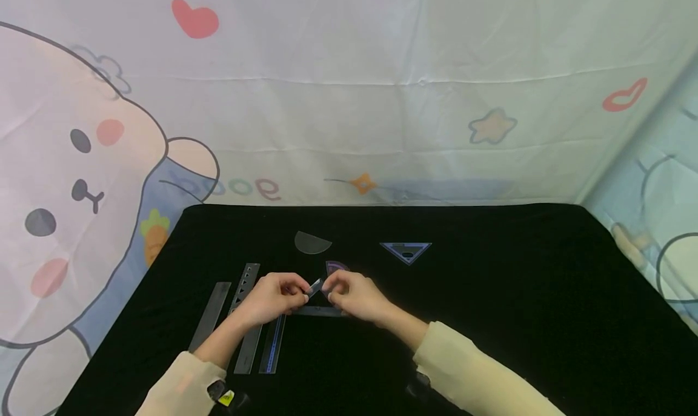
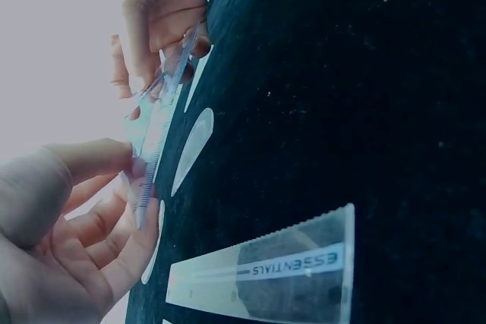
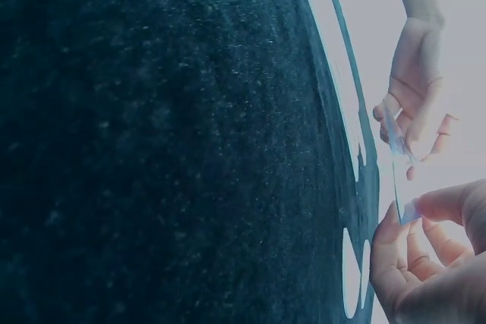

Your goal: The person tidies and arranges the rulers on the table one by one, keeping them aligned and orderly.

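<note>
Specimen: one clear plastic triangle (image 2: 158, 138), bluish where it catches light. Your left hand (image 1: 275, 298) pinches one side between thumb and fingers; your right hand (image 1: 357, 295) pinches the other, so the piece spans the gap between them. Pose: tilted, raised off the black cloth (image 1: 491, 283), one corner pointing up between your fingertips. In your left wrist view, fine graduation marks run along the long straight edge, which slants from your right palm down to your left fingers. In your right wrist view you see it nearly edge-on, a thin sliver. Printed figures too blurred to read.
</note>
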Demonstrator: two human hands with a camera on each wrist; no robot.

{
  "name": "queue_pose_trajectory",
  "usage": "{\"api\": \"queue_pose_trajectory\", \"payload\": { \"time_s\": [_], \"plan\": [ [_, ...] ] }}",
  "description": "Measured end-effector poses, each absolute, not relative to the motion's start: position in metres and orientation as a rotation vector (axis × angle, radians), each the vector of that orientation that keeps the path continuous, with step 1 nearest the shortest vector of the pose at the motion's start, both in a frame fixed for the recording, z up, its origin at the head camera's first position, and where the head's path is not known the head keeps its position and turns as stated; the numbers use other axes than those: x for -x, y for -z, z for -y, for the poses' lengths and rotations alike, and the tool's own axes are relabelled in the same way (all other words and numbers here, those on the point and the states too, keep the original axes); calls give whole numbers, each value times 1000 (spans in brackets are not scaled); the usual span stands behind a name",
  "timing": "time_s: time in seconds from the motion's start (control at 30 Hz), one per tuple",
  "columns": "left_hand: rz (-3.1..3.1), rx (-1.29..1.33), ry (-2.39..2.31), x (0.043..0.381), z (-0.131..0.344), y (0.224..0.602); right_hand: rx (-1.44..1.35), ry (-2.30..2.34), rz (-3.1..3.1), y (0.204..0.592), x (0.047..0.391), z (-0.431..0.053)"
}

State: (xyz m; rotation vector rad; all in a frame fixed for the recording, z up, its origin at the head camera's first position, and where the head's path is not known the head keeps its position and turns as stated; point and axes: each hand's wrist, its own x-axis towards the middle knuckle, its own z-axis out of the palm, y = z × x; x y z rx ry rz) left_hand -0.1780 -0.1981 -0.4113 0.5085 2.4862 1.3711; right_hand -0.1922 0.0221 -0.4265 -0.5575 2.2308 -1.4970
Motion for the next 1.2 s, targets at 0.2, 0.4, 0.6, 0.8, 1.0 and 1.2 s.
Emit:
{"api": "queue_pose_trajectory", "payload": {
  "time_s": [0.2,0.4,0.6,0.8,1.0,1.2],
  "plan": [
    [-2403,-534,-1352,176,197,412,642,1422,-2255,429,189,-25],
    [-2385,-565,-1309,171,195,413,683,1361,-2258,430,185,-28],
    [-2411,-590,-1254,165,191,416,713,1312,-2234,429,180,-32],
    [-2429,-605,-1216,158,187,418,728,1267,-2220,431,175,-34],
    [-2390,-607,-1206,149,186,414,802,1203,-2262,435,170,-34],
    [-2372,-616,-1172,146,188,421,923,1127,-2293,437,165,-35]
  ]
}}
